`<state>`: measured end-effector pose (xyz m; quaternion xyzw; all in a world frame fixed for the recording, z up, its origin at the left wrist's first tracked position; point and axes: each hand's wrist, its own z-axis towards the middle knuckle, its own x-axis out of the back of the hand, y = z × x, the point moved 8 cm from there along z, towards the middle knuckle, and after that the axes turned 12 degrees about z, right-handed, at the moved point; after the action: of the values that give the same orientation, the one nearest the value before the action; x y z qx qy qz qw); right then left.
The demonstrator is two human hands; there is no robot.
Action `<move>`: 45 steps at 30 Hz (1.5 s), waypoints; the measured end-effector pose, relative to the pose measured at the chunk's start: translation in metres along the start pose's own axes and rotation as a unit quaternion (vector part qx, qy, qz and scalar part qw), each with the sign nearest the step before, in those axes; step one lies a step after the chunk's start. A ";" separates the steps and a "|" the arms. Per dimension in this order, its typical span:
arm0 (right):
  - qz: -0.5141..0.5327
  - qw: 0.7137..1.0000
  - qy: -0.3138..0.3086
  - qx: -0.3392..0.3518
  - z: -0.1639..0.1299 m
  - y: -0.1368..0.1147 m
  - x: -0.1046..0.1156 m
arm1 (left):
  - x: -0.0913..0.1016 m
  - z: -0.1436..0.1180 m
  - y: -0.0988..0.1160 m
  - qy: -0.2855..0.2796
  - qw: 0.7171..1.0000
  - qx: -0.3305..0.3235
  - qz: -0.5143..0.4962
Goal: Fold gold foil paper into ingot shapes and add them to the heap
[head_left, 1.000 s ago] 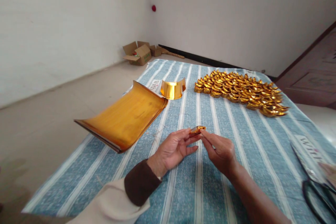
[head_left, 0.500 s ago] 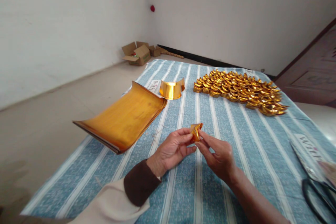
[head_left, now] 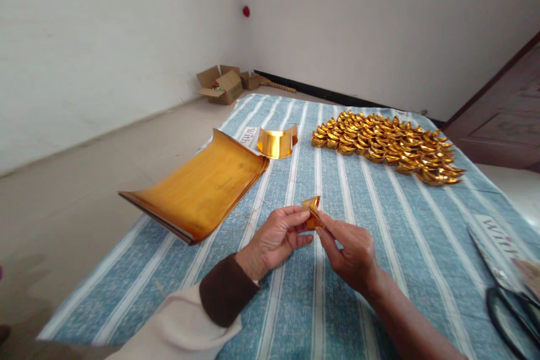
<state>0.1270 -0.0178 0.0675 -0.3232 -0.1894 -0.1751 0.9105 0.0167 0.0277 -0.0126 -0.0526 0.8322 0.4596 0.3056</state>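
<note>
A small folded piece of gold foil paper (head_left: 312, 209) is held between both hands above the striped cloth. My left hand (head_left: 278, 236) pinches its left side with thumb and fingers closed. From the right, my right hand (head_left: 350, 250) grips the lower right edge between thumb and forefinger. Left of the hands lies a stack of gold paper sheets (head_left: 198, 188) with curled edges. Behind it stands a curved strip of gold paper (head_left: 276, 143). A large group of folded gold paper ingots (head_left: 383, 143) sits in rows at the far right.
Blue and white striped cloth (head_left: 236, 287) covers the table. Black-handled scissors (head_left: 502, 298) lie at the right edge, beside printed lettering on the cloth. On the floor beyond the table, an open cardboard box (head_left: 223, 87) stands near the wall.
The folded gold paper has tilted and shifted slightly left in my fingers. My right fingers have moved a little down along its edge. The view has shifted slightly.
</note>
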 end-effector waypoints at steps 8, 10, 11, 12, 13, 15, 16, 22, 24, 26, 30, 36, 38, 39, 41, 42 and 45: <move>0.085 0.994 -0.010 -0.070 0.006 0.003 0.002 | -0.002 -0.001 -0.004 -0.032 0.999 0.026 0.006; 0.099 0.992 -0.013 -0.080 0.006 0.004 0.002 | -0.004 -0.002 -0.004 -0.044 0.999 0.029 0.012; 0.105 0.991 -0.013 -0.085 0.006 0.005 0.003 | -0.005 -0.002 -0.003 -0.051 0.998 0.029 0.015; 0.110 0.990 -0.012 -0.091 0.006 0.005 0.003 | -0.006 -0.003 -0.003 -0.057 0.998 0.028 0.018; 0.113 0.989 -0.011 -0.096 0.006 0.006 0.003 | -0.007 -0.003 -0.002 -0.061 0.998 0.026 0.020; 0.115 0.988 -0.008 -0.105 0.006 0.008 0.003 | -0.008 -0.003 -0.001 -0.066 0.997 0.022 0.018; 0.115 0.988 -0.007 -0.106 0.007 0.008 0.004 | -0.009 -0.003 0.000 -0.067 0.997 0.020 0.017; 0.119 0.988 0.003 -0.099 0.008 0.009 0.005 | -0.010 -0.003 -0.001 -0.066 0.997 0.029 0.008; 0.117 0.988 0.005 -0.101 0.007 0.010 0.005 | -0.010 -0.003 -0.002 -0.069 0.997 0.029 0.011; 0.115 0.988 0.006 -0.101 0.006 0.010 0.005 | -0.009 -0.002 -0.003 -0.069 0.997 0.027 0.015; 0.112 0.989 0.005 -0.098 0.006 0.010 0.005 | -0.006 -0.001 -0.004 -0.056 0.998 0.017 0.015; 0.089 0.992 0.022 -0.090 0.006 0.010 0.006 | -0.002 0.000 -0.003 -0.034 0.999 0.004 0.002; 0.091 0.992 0.018 -0.086 0.006 0.009 0.005 | -0.003 0.000 -0.003 -0.035 0.999 0.006 0.003; 0.094 0.992 0.017 -0.086 0.006 0.009 0.005 | -0.003 0.000 -0.003 -0.037 0.999 0.008 0.003; 0.103 0.990 0.012 -0.093 0.007 0.008 0.005 | -0.005 -0.001 -0.002 -0.043 0.999 0.010 0.007; 0.109 0.989 0.007 -0.098 0.007 0.008 0.005 | -0.005 -0.001 -0.002 -0.046 0.999 0.010 0.009; 0.124 0.985 -0.008 -0.118 0.008 0.009 0.004 | -0.007 -0.002 -0.001 -0.048 0.999 0.007 0.016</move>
<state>0.1329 -0.0066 0.0709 -0.4506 -0.1331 -0.0792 0.8792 0.0216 0.0245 -0.0092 -0.0144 0.8207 0.4604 0.3382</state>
